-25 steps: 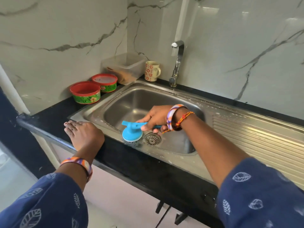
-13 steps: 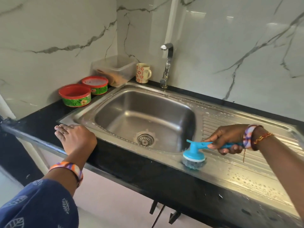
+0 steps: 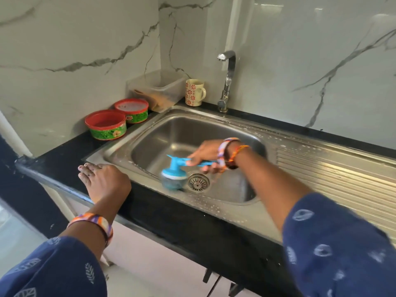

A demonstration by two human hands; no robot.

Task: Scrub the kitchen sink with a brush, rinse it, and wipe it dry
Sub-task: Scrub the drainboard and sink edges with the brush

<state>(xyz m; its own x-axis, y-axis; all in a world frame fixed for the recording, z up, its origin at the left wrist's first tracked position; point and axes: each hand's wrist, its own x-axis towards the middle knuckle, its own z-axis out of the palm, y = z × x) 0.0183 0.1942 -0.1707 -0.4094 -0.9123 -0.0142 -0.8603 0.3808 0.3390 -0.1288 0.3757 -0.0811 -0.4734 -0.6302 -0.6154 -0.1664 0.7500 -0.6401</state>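
The steel sink [image 3: 171,129] is set in a black counter, with a round drain [image 3: 198,182] in its basin and a ribbed drainboard [image 3: 334,174] to the right. My right hand [image 3: 206,154] grips the handle of a blue round-headed brush [image 3: 174,173]. The blurred brush head is at the front of the basin, just left of the drain. My left hand [image 3: 102,181] rests flat, fingers straight, on the counter's front edge at the sink's left corner. Soap flecks dot the sink's rim and front ledge.
A chrome tap [image 3: 226,80] stands behind the basin. At the back left are a flowered mug [image 3: 194,92], a clear plastic box [image 3: 156,88] and two red-rimmed green tubs [image 3: 106,124] [image 3: 131,110]. Marble wall panels rise behind the black counter [image 3: 64,155].
My right hand has swung the brush from the front ledge beside the drainboard back left into the basin next to the drain. My left hand has stayed on the counter edge.
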